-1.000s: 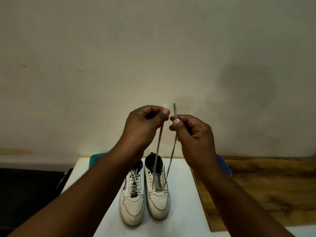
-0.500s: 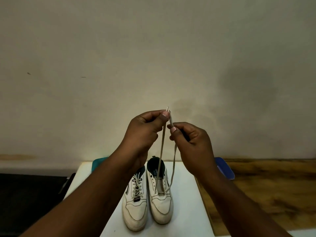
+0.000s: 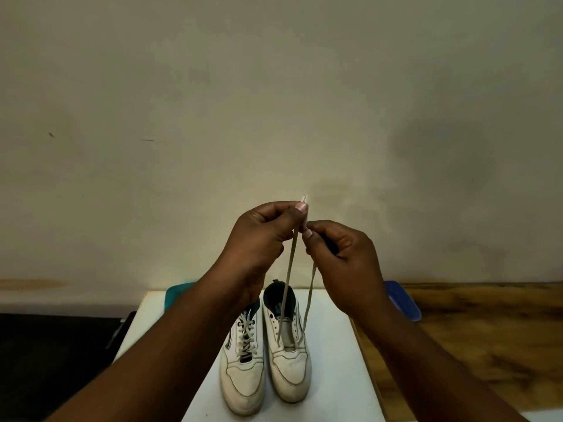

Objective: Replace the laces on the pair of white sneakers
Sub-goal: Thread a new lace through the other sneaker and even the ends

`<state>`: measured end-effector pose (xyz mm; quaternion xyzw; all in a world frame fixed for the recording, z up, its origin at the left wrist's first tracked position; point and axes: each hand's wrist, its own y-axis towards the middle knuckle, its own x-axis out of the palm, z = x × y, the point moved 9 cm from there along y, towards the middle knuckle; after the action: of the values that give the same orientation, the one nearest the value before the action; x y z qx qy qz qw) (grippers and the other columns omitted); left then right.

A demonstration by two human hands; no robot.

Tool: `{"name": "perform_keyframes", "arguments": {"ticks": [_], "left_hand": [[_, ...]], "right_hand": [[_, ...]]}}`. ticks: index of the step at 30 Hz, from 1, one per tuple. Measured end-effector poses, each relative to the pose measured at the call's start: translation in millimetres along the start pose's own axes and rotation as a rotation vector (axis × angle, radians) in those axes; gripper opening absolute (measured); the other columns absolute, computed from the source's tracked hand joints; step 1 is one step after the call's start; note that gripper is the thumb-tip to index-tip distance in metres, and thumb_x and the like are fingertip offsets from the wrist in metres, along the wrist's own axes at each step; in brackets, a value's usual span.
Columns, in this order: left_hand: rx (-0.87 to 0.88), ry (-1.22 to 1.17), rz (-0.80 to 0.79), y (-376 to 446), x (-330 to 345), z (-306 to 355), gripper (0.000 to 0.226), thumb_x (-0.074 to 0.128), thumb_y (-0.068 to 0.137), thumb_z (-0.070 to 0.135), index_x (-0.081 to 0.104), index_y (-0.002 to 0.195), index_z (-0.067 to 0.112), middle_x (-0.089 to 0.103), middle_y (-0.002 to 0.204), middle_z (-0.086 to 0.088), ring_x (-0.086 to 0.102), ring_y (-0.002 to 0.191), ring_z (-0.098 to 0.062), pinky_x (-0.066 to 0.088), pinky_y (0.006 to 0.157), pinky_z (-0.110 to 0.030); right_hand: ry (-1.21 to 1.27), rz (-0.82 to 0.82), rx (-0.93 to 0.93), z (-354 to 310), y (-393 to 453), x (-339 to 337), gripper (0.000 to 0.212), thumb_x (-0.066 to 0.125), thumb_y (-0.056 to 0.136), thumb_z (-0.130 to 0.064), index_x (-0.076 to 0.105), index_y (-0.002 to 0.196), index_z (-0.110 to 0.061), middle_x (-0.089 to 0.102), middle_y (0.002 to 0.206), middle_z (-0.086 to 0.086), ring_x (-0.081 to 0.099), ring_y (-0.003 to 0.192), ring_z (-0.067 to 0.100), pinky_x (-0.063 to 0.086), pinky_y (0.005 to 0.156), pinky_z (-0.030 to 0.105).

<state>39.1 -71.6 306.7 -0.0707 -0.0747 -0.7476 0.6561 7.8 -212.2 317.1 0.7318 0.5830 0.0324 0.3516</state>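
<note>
Two white sneakers stand side by side on a white table (image 3: 332,370), toes toward me. The left sneaker (image 3: 242,373) is fully laced. The right sneaker (image 3: 289,367) has a pale lace (image 3: 288,278) threaded only through its lowest eyelets, and both strands rise up to my hands. My left hand (image 3: 259,236) pinches one strand near its tip between thumb and forefinger. My right hand (image 3: 338,257) pinches the other strand just below. The two lace tips stand together above my left thumb.
A plain wall fills the upper view. A teal object (image 3: 178,295) lies at the table's back left and a blue one (image 3: 402,300) at its back right. A wooden surface (image 3: 472,339) extends to the right; dark floor lies to the left.
My hands have come together and dropped slightly, so the two lace ends, apart before, now sit side by side. The sneakers have not moved.
</note>
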Motion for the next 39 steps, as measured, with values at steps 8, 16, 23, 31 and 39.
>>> {"name": "perform_keyframes", "arguments": {"ticks": [8,16,23,31,39], "left_hand": [[0.046,0.067,-0.002,2,-2,2,0.011,0.07,0.094,0.034,0.079,0.088,0.031,0.071,0.085,0.011,0.06,0.085,-0.008,0.044,0.081,-0.031],[0.09,0.078,0.017,3,0,16,0.015,0.067,0.095,0.036,0.074,0.082,0.033,0.071,0.086,0.018,0.066,0.108,-0.007,0.043,0.09,-0.031],[0.111,0.083,0.065,8,4,19,0.015,0.069,0.094,0.034,0.075,0.081,0.03,0.063,0.081,0.011,0.059,0.084,-0.007,0.045,0.083,-0.026],[0.147,0.049,0.084,9,7,14,0.018,0.07,0.094,0.033,0.076,0.077,0.032,0.059,0.076,0.008,0.054,0.079,-0.009,0.045,0.075,-0.027],[0.139,0.033,0.053,12,6,13,0.015,0.071,0.093,0.033,0.076,0.08,0.032,0.06,0.079,0.009,0.055,0.08,-0.01,0.045,0.077,-0.028]], "right_hand": [[-0.007,-0.017,-0.005,2,1,2,0.018,0.062,0.102,-0.021,0.079,0.105,-0.026,0.068,0.072,-0.005,0.062,0.068,0.016,0.052,0.065,0.036],[-0.261,-0.072,0.108,48,-14,4,0.036,0.073,0.093,-0.034,0.059,0.125,-0.04,0.058,0.11,-0.019,0.061,0.082,0.006,0.052,0.071,0.02],[-0.314,-0.226,0.564,200,-150,52,0.015,0.075,0.09,-0.033,0.069,0.078,-0.025,0.068,0.076,-0.009,0.063,0.074,0.001,0.05,0.071,0.026],[-0.521,-0.267,0.447,227,-176,124,0.015,0.065,0.093,-0.047,0.061,0.095,-0.032,0.06,0.091,-0.014,0.058,0.084,0.005,0.044,0.074,0.017],[-0.61,-0.154,0.325,233,-161,137,0.016,0.064,0.093,-0.043,0.067,0.101,-0.029,0.066,0.096,-0.009,0.067,0.085,0.015,0.053,0.072,0.029]]}}
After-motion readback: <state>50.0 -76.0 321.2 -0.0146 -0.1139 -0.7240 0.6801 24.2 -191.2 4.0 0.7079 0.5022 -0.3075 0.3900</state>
